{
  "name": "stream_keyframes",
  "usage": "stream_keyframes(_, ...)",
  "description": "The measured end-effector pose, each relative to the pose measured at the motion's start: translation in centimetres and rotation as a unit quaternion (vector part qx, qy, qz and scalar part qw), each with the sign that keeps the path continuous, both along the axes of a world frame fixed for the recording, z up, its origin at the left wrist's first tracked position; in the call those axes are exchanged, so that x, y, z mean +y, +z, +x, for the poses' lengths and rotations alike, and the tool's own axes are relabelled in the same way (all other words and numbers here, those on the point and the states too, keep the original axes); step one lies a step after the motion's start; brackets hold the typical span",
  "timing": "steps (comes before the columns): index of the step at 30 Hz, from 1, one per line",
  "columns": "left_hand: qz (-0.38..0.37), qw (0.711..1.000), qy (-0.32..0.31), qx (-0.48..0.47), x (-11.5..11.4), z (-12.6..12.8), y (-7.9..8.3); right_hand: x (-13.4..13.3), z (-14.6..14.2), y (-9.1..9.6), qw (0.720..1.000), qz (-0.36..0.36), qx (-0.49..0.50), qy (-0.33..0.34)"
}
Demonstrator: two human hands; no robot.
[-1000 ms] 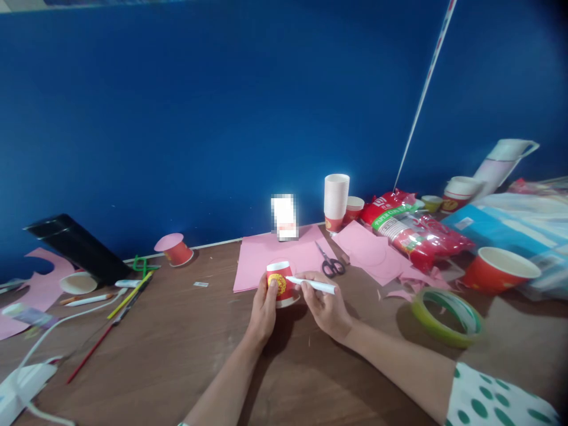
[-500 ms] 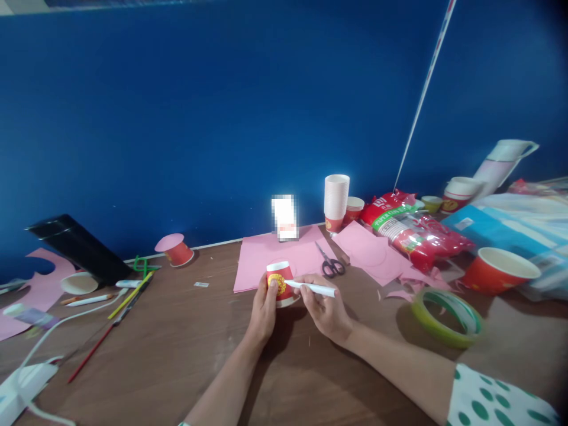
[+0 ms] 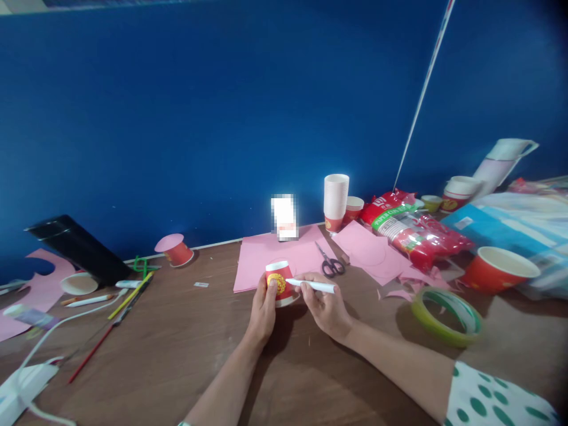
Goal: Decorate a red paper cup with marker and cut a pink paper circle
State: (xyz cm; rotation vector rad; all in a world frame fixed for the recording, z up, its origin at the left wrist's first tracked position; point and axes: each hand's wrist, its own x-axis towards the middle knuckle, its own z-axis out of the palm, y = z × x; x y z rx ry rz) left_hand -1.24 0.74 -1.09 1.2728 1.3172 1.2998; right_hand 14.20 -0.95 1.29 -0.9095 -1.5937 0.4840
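Holding a red cup (image 3: 289, 291), the left hand (image 3: 264, 309) is curling around its side near the pink paper (image 3: 254, 260). The right hand (image 3: 327, 309) is pinching a white pen (image 3: 322, 287) beside it; I can't tell if the tip is touching. The cup is hiding some fingers, and a bright thing (image 3: 284, 217) behind is looking all blurry.

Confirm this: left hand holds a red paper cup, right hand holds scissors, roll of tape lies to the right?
No: the head view shows the right hand holding a white pen; the scissors lie beyond it. The left hand does hold a red paper cup, with the roll of tape to the right.
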Motion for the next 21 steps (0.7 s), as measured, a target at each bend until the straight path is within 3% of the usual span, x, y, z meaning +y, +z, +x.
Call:
stream_keyframes(15,-0.009,1.0,0.0,-0.024,0.06,-0.05,-0.1,-0.02,0.02,0.09,1.0,-0.014,0.01,-0.002)
stream_keyframes(21,-0.01,0.987,0.002,-0.159,0.38,-0.2,-0.69,-0.07,0.15,-0.01,0.997,-0.027,0.068,-0.007)
